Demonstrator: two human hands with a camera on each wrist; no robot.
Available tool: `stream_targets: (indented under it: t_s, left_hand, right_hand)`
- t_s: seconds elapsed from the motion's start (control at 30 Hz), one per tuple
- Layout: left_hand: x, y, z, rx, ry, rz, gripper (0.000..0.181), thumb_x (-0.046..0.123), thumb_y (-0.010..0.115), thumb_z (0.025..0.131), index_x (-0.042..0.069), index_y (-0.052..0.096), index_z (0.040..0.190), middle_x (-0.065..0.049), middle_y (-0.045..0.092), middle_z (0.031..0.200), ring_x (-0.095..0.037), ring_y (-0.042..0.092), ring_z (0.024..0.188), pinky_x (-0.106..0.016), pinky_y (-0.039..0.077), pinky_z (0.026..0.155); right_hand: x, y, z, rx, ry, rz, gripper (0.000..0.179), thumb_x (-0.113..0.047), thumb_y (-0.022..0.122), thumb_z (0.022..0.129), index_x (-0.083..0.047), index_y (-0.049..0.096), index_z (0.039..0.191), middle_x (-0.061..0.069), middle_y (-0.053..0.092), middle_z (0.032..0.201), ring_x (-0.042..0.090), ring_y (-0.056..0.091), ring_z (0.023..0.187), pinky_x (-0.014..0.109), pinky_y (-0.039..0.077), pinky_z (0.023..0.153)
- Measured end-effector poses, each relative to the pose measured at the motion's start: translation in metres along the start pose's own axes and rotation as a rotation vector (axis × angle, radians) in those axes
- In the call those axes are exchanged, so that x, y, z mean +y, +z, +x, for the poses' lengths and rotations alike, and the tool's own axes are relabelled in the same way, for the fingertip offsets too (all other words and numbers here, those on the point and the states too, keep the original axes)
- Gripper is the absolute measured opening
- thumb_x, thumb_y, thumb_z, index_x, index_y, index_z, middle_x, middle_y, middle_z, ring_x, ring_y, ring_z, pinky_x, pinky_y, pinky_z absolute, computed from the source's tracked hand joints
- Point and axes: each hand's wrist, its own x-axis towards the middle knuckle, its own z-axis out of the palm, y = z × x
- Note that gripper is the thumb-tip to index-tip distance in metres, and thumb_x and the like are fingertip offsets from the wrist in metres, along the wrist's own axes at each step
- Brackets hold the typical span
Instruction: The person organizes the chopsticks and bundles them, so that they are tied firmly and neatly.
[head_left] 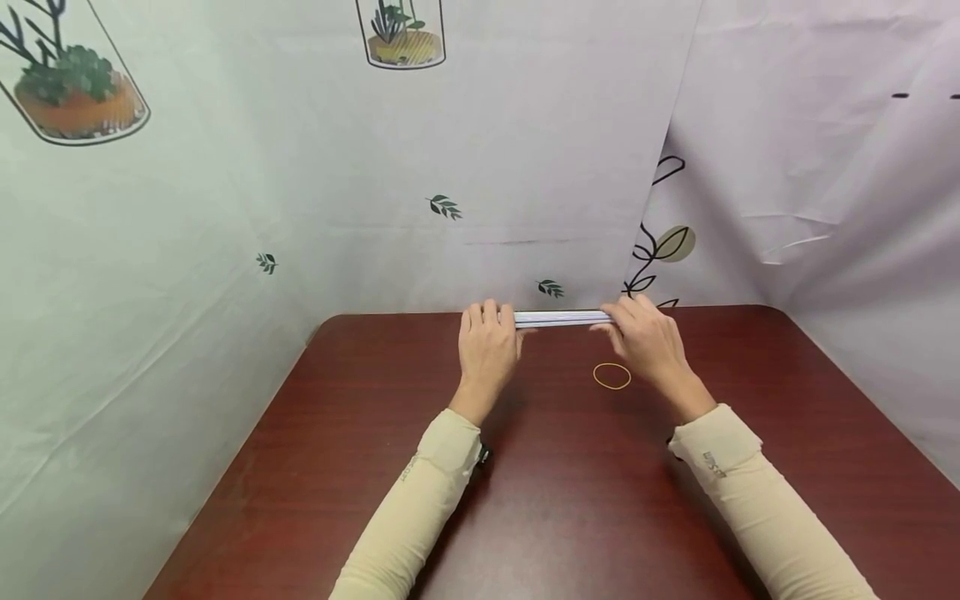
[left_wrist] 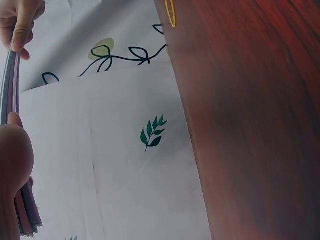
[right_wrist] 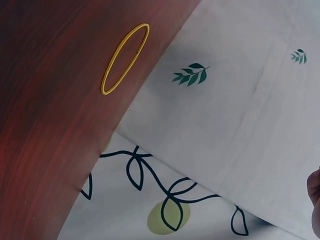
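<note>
A slim bundle of long, thin pieces is held level above the far part of the table. Its sides look pale lilac and white in the head view. Grey, pink and purple edges show in the left wrist view; I cannot tell the kind. My left hand grips its left end, fingers over the top and thumb below. The right hand grips the other end the same way. Below and left of the right hand, a yellow rubber band lies on the table. Only a bit of hand shows at the right wrist view's edge.
The dark red wooden table has rounded far corners. Behind it and at both sides hang whitish cloth sheets printed with plants and leaves.
</note>
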Motion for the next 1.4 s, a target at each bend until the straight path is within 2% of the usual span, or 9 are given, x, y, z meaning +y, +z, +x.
stream_targets:
  t_s: [0.13, 0.23, 0.37, 0.43, 0.57, 0.8, 0.93, 1.2, 1.4]
  left_hand:
    - [-0.001, 0.0, 0.001, -0.017, 0.022, -0.015, 0.034, 0.036, 0.072, 0.081, 0.007, 0.057, 0.086, -0.009, 0.054, 0.082, -0.03, 0.053, 0.082, -0.04, 0.043, 0.09]
    - [-0.003, 0.0, 0.001, -0.04, 0.043, -0.043, 0.032, 0.035, 0.07, 0.082, 0.007, 0.057, 0.087, -0.008, 0.055, 0.079, -0.028, 0.056, 0.081, -0.039, 0.045, 0.089]
    - [-0.005, 0.0, -0.002, -0.084, 0.051, -0.111, 0.044, 0.051, 0.062, 0.088, 0.007, 0.058, 0.091, -0.006, 0.056, 0.08, -0.026, 0.057, 0.08, -0.037, 0.045, 0.081]
    - [-0.006, 0.0, -0.003, -0.104, 0.047, -0.146, 0.052, 0.059, 0.059, 0.089, 0.008, 0.059, 0.094, -0.006, 0.056, 0.081, -0.026, 0.056, 0.081, -0.037, 0.044, 0.081]
    - [-0.006, 0.001, -0.004, -0.089, 0.045, -0.164, 0.055, 0.062, 0.059, 0.088, 0.008, 0.061, 0.092, -0.006, 0.057, 0.08, -0.026, 0.057, 0.08, -0.038, 0.044, 0.081]
    - [-0.007, -0.003, 0.001, -0.066, 0.023, -0.13, 0.044, 0.05, 0.062, 0.089, 0.007, 0.057, 0.082, -0.006, 0.055, 0.075, -0.025, 0.055, 0.075, -0.038, 0.044, 0.077]
    - [-0.007, -0.006, 0.004, -0.063, 0.011, -0.111, 0.039, 0.046, 0.065, 0.085, 0.008, 0.056, 0.081, -0.006, 0.054, 0.074, -0.025, 0.055, 0.074, -0.037, 0.044, 0.075]
    - [-0.007, -0.009, 0.008, -0.067, -0.004, -0.099, 0.042, 0.048, 0.064, 0.086, 0.008, 0.055, 0.078, -0.006, 0.055, 0.073, -0.027, 0.055, 0.072, -0.038, 0.044, 0.073]
    - [-0.008, -0.011, 0.007, -0.048, -0.016, -0.109, 0.044, 0.048, 0.066, 0.085, 0.006, 0.056, 0.076, -0.009, 0.055, 0.072, -0.029, 0.053, 0.069, -0.039, 0.043, 0.067]
  right_hand:
    - [-0.001, 0.0, 0.0, -0.005, -0.001, -0.02, 0.057, -0.05, 0.039, 0.103, -0.002, 0.068, 0.094, 0.006, 0.052, 0.071, 0.029, 0.044, 0.062, 0.038, 0.036, 0.039]
    - [-0.001, 0.0, -0.001, -0.009, 0.003, -0.028, 0.058, -0.051, 0.037, 0.103, -0.003, 0.069, 0.094, 0.006, 0.051, 0.071, 0.029, 0.044, 0.062, 0.037, 0.035, 0.038]
    - [-0.001, 0.0, -0.002, -0.013, 0.007, -0.033, 0.058, -0.05, 0.038, 0.103, -0.002, 0.069, 0.095, 0.007, 0.053, 0.072, 0.029, 0.043, 0.061, 0.037, 0.034, 0.037]
    - [0.0, 0.001, -0.004, -0.015, 0.008, -0.032, 0.048, -0.046, 0.049, 0.1, -0.002, 0.069, 0.096, 0.007, 0.054, 0.073, 0.029, 0.043, 0.06, 0.037, 0.034, 0.037]
    - [0.0, 0.001, -0.005, -0.018, 0.0, -0.051, 0.033, -0.034, 0.062, 0.091, -0.002, 0.068, 0.097, 0.008, 0.056, 0.074, 0.029, 0.045, 0.061, 0.038, 0.036, 0.038]
    - [-0.007, -0.002, 0.005, -0.019, -0.049, -0.223, 0.047, -0.043, 0.044, 0.1, -0.001, 0.064, 0.092, 0.013, 0.055, 0.072, 0.035, 0.05, 0.063, 0.043, 0.035, 0.051]
    - [-0.012, -0.002, 0.009, -0.021, -0.022, -0.279, 0.044, -0.041, 0.048, 0.097, 0.0, 0.063, 0.093, 0.014, 0.056, 0.074, 0.038, 0.053, 0.069, 0.048, 0.035, 0.057]
    - [-0.018, 0.003, 0.011, -0.012, 0.004, -0.259, 0.039, -0.031, 0.049, 0.096, 0.005, 0.064, 0.098, 0.017, 0.055, 0.078, 0.037, 0.054, 0.075, 0.056, 0.038, 0.074]
    - [-0.021, 0.005, 0.015, 0.044, -0.034, -0.219, 0.051, -0.044, 0.05, 0.096, 0.005, 0.063, 0.098, 0.019, 0.057, 0.078, 0.04, 0.056, 0.074, 0.052, 0.041, 0.072]
